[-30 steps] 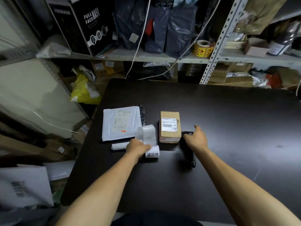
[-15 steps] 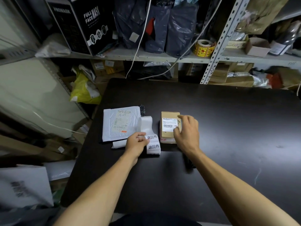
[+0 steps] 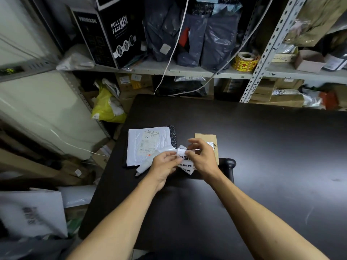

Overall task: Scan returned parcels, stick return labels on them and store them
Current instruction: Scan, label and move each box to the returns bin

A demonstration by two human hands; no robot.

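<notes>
Grip: both hands are closed on the strip of return labels [image 3: 185, 162], held just above the surface [image 3: 262, 166]. The left hand [image 3: 165, 166] pinches the strip and its bare backing tail, which trails down and left toward the near corner of the white mailer. The right hand [image 3: 201, 158] pinches the top label at its upper edge with thumb and forefinger; the remaining fingers are loosely curled. Printed characters are legible on three labels below the pinch.

Task items: the small cardboard box [image 3: 206, 136] lies directly behind the right hand, partly covered by it; a corner of its shipping label shows. The white mailer [image 3: 144, 145] lies flat to the left of the box, its shipping label facing up, with a dark bubble-wrap edge along its right side. The black scanner [image 3: 228, 167] lies on the surface just right of the right wrist, unheld.

Assessment: the step in hand appears to be peeling one return label off the backing. No return label is visible on either parcel. Whether the label has already lifted from the backing cannot be told.

Next move, as judged: separate the label cleanly, carry it to a parcel face and press it flat, preferably clear of the existing barcode. Storage on the shelving [image 3: 187, 71] behind remains outstanding.
</notes>
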